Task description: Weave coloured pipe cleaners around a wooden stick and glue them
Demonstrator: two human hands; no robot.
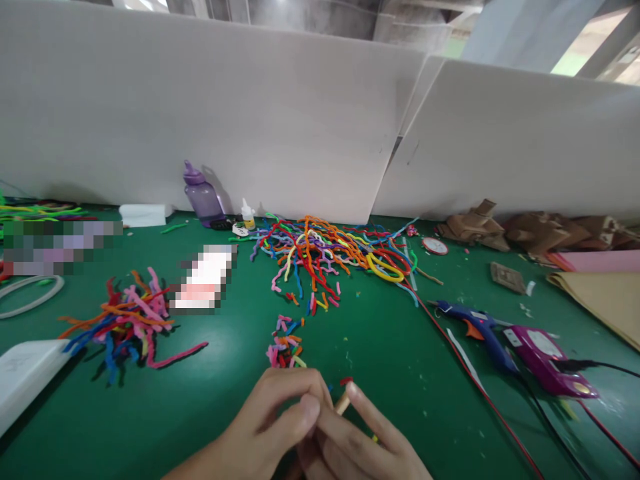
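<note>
My left hand (287, 417) is closed at the bottom centre, thumb pressed against curled fingers that hide what is between them. Against it lies my right hand (367, 437), its index finger reaching to the tip of a thin light wooden stick (343, 404). Most of that stick is covered by my fingers. Just past the fingertip is a short red pipe cleaner piece (346, 381). Beyond my left hand, short cut pipe cleaner pieces (286, 350) in several colours lie in a small heap.
A tangle of long pipe cleaners (320, 247) lies at the back, with another pile (130, 317) on the left. A purple bottle (203, 193) and a glue bottle (247, 215) stand by the partition. Rightward lie a blue glue gun (480, 327), a purple device (547, 360) and cables.
</note>
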